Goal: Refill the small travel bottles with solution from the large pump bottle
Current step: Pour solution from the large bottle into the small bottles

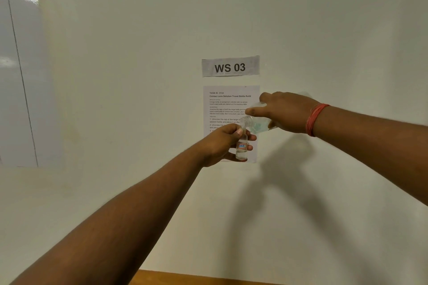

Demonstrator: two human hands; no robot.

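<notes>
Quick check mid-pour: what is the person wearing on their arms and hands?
Both forearms are bare, with no sleeves or gloves in view. The right hand has red thread bands wound around its wrist. The left hand and wrist carry nothing.

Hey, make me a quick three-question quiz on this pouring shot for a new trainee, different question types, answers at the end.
1. True or false: the small bottle stands on the table.
2. Which hand tilts the large bottle? A) left B) right
3. Fill in: the sign on the wall reads WS ___.

Key:
1. False; the left hand holds it upright in the air.
2. B; the right hand tips its open neck down over the small bottle's mouth.
3. 03.
</notes>
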